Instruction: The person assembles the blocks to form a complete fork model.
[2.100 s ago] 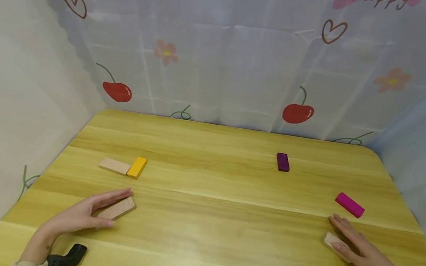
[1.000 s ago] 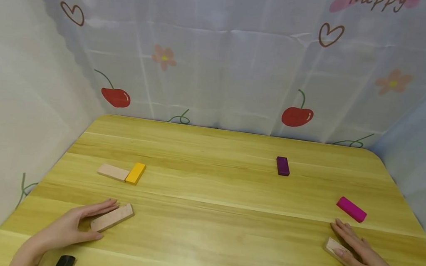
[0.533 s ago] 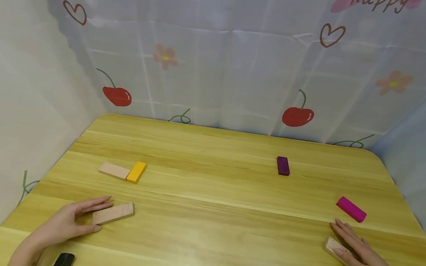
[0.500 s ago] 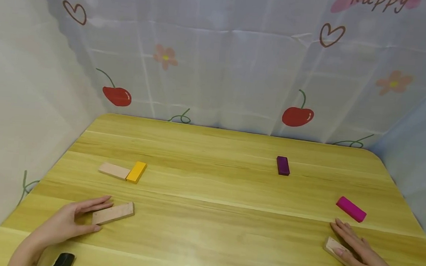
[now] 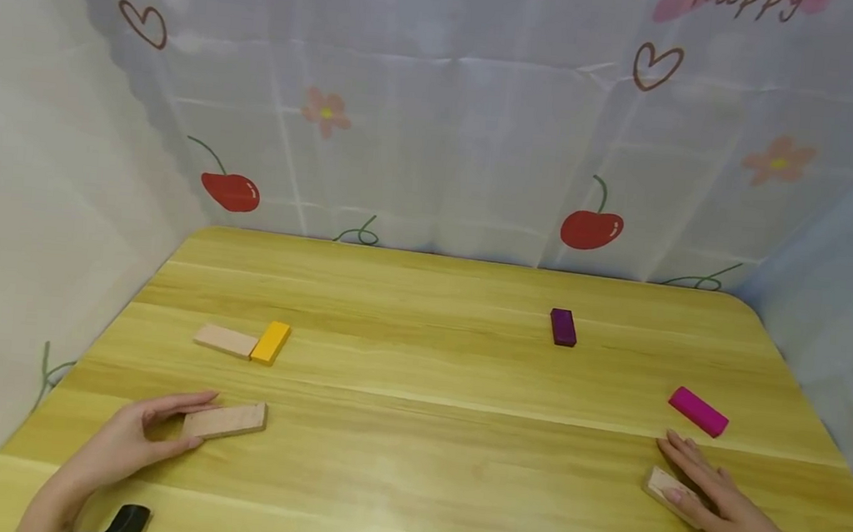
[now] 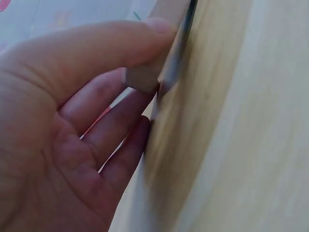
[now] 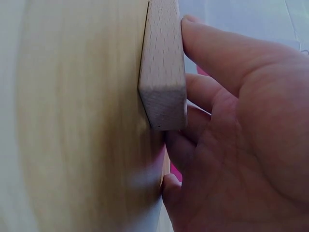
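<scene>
Toward the left front of the table, a plain wooden block [image 5: 226, 421] has its near end pinched between the thumb and fingers of my left hand [image 5: 128, 441]. In the left wrist view the block's end [image 6: 141, 79] shows between thumb and fingers, close to the tabletop. On the right, my right hand [image 5: 726, 508] holds another plain wooden block [image 5: 659, 485], its thumb along the block and its fingers on the far side. That block [image 7: 165, 58] is low at the tabletop in the right wrist view; its underside is hidden.
A flat wooden block [image 5: 225, 340] touches a yellow block [image 5: 271, 343] at the left. Farther back lies a purple block [image 5: 563, 327]. A magenta block [image 5: 697, 411] is just beyond the right fingertips. A printed curtain [image 5: 437, 133] stands behind the table [image 5: 422, 324].
The left hand's block has turned to lie more sideways, and the left thumb and fingers have drawn in on its end. The right hand stays with its block. The head view shifts slightly.
</scene>
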A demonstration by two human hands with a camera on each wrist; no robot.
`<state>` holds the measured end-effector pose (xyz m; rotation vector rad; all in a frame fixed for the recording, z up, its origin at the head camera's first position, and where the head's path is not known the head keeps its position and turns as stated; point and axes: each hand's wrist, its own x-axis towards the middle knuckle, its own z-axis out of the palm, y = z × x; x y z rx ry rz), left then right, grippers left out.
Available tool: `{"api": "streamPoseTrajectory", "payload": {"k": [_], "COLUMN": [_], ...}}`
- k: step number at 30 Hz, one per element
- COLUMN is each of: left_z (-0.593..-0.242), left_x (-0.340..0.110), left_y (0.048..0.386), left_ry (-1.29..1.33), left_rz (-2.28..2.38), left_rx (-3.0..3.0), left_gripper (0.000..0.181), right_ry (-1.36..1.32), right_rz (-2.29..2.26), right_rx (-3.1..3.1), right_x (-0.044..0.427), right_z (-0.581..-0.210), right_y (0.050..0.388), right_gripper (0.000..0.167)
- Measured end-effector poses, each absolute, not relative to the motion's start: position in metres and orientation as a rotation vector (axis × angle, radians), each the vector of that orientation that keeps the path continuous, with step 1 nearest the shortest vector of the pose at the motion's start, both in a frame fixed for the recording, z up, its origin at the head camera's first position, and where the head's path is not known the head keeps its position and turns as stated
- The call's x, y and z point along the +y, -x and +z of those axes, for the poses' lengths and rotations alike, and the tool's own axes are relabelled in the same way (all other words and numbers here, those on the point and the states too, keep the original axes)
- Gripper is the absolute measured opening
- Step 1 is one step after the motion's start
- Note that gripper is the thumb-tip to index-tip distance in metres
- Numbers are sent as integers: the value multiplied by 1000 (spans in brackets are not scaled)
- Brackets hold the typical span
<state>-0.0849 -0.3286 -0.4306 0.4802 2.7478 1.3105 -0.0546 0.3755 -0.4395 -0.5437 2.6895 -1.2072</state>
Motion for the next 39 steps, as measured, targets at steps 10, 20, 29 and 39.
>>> {"api": "streamPoseTrajectory", "payload": {"k": [10,20,29,39], "left_z": [-423,-411,-403,-395], "left_x": [-323,-307,-288,-246], "left_y": [89,90,96,122], "left_ry": [-363,-278,-173,-259], "left_rz": [1498,1604,1697,1717], "left_rx": [2630,2560,2415,2382], "left_gripper": [49,51,53,50], "right_ry": [579,623,622,618], "right_rz": [-1160,-1179,-1196,-1189], "right_rx": [2746,2729,2713,2734], "right_x": [379,378,377,377], "right_z": [-436,-434,-434,-439], "right_y": [58,62,62,56], "right_gripper": [56,56,56,56]}}
